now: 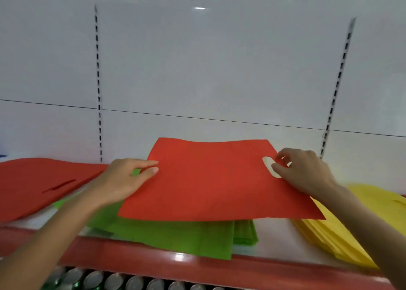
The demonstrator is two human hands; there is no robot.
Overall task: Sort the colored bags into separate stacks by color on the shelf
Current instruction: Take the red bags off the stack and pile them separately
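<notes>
Centre frame: red bag (pixel 211 179), held over the green stack (pixel 175 239). My left hand (pixel 123 179) pinches its left edge; my right hand (pixel 305 168) apparently pinches beside the handle cut-out. Red stack (pixel 33 184) at left, yellow stack (pixel 351 223) at lower right.

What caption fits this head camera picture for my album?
Left hand and right hand hold a red bag over the green stack, between red stack and yellow stack on the shelf.

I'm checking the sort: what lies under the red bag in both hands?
A green stack lies under the red bag, its front and right edge showing. Its rear, and anything lying on it there, is covered.
</notes>
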